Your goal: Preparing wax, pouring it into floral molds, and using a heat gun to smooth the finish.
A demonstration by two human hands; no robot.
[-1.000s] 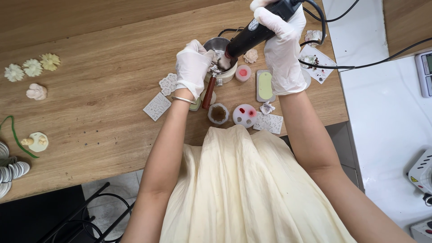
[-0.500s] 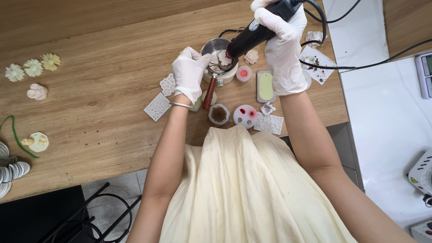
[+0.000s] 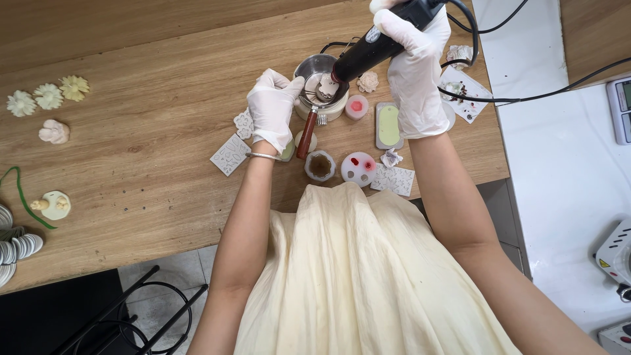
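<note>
Meanwhile, Two Gloved Hands Meet Over a Small Metal Pot

Far to the left on the wooden table [image 3: 144, 164] sit three small flower shapes [image 3: 47, 96] in a row, pale and yellowish, with a pinkish shell-like piece [image 3: 54, 131] just below them. Lower down, near the table's edge, lies a round cream disc [image 3: 55, 204] beside a green cord [image 3: 23, 197].

Toward the middle, a white patterned square mould [image 3: 230, 154] lies flat, well apart from those flowers. Just right of it, the left hand [image 3: 275, 108], in a white glove with a thin bracelet at the wrist, curls its fingers against the rim of the metal pot [image 3: 314, 68]; whether it truly grips the rim I cannot tell. A tool with a reddish wooden handle [image 3: 306, 137] points down from the pot toward the person.

Below stand a small hexagonal cup [image 3: 320, 165] and a round white dish with red spots [image 3: 359, 168], side by side near the table edge.

The right hand [image 3: 415, 79], also gloved, is wrapped tight around a black corded tool [image 3: 374, 46], whose tip dips into the pot. Beside this hand lie a small pink-topped pot [image 3: 357, 106] and a grey tray with a green oval [image 3: 388, 125]. Black cables [image 3: 526, 98] trail off right.
</note>
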